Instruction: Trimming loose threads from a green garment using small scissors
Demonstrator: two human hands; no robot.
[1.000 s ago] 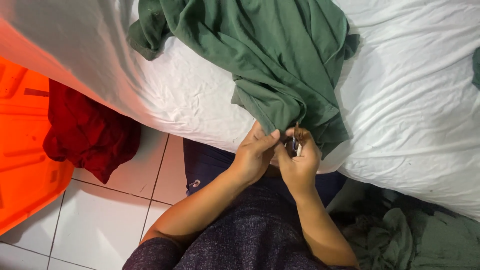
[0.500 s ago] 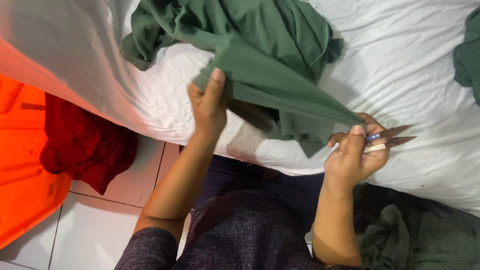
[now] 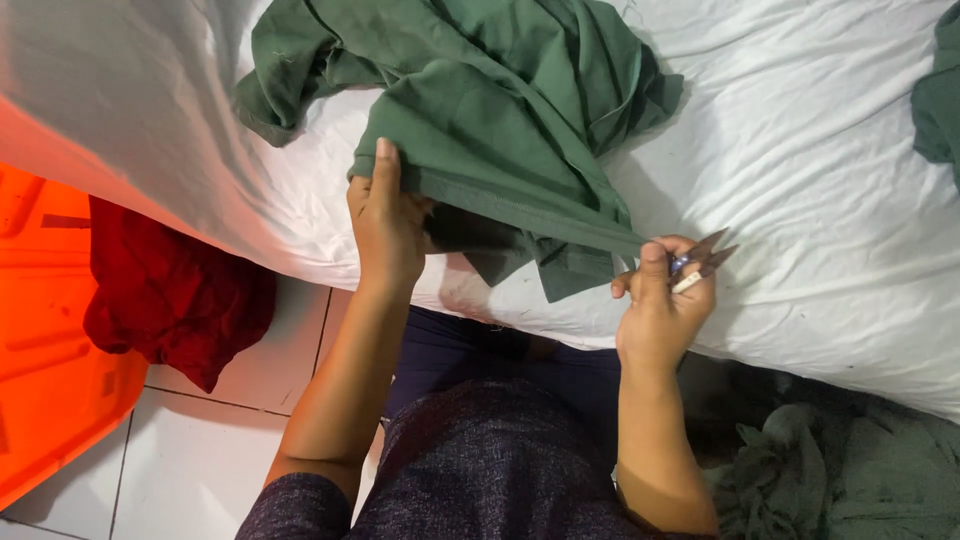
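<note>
A crumpled green garment (image 3: 480,90) lies on a white bed sheet (image 3: 800,150). My left hand (image 3: 385,225) grips its folded hem near the bed's edge, thumb on top. My right hand (image 3: 662,300) pinches the other end of that hem, and the hem is stretched taut between the two hands. The same right hand also holds a small pair of thread snips (image 3: 703,260), whose metal tips point right, away from the cloth.
An orange plastic bin (image 3: 50,350) with a dark red cloth (image 3: 170,295) draped on it stands at the left on the white tiled floor (image 3: 220,440). More green cloth lies in a pile (image 3: 840,470) at the lower right. Another green piece (image 3: 940,90) shows at the right edge.
A second ago both hands were close together at the hem's corner. They have spread apart, left hand going left, right hand going right, pulling the hem taut.
</note>
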